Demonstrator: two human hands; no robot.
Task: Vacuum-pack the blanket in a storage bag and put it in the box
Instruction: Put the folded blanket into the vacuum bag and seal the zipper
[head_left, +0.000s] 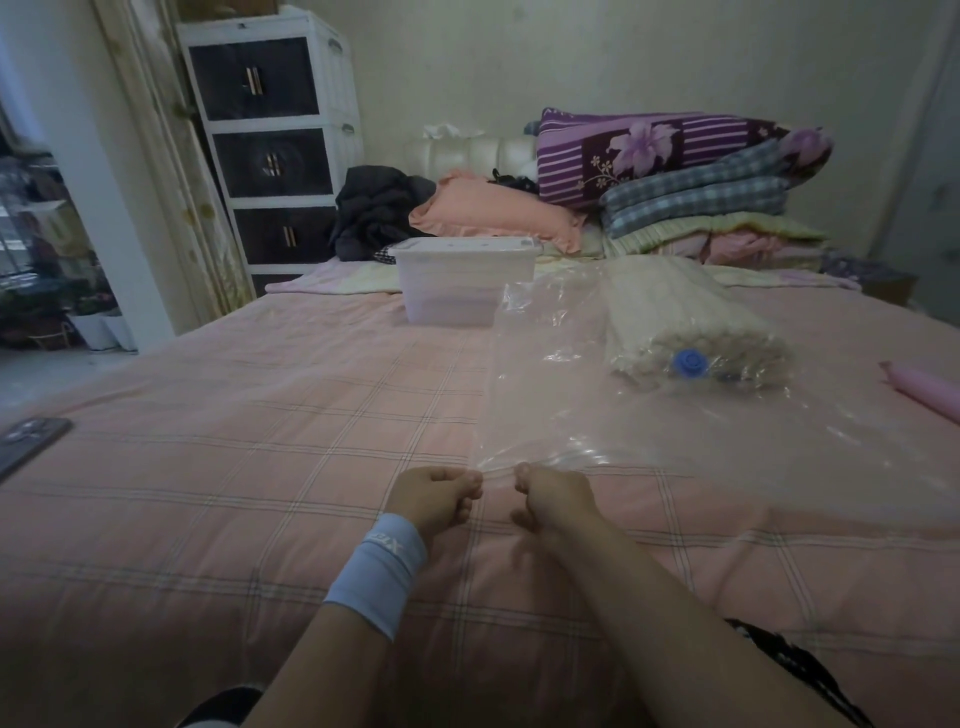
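Observation:
A clear plastic storage bag (561, 410) lies flat on the pink checked bed. Inside it, toward its far right, sits a folded cream blanket (685, 317), and a blue valve (690, 362) shows on the bag over the blanket's near end. My left hand (434, 496), with a pale blue wristband, pinches the bag's near edge at its left corner. My right hand (550, 493) pinches the same edge just to the right, a small gap between the two hands. A translucent lidded box (462, 280) stands on the bed beyond the bag, to its left.
A pink cylinder (927, 392) lies at the bed's right edge. A dark phone (26, 441) rests at the left edge. Pillows and folded quilts (675, 176) pile up at the headboard. A white drawer tower (270, 140) stands left of the bed.

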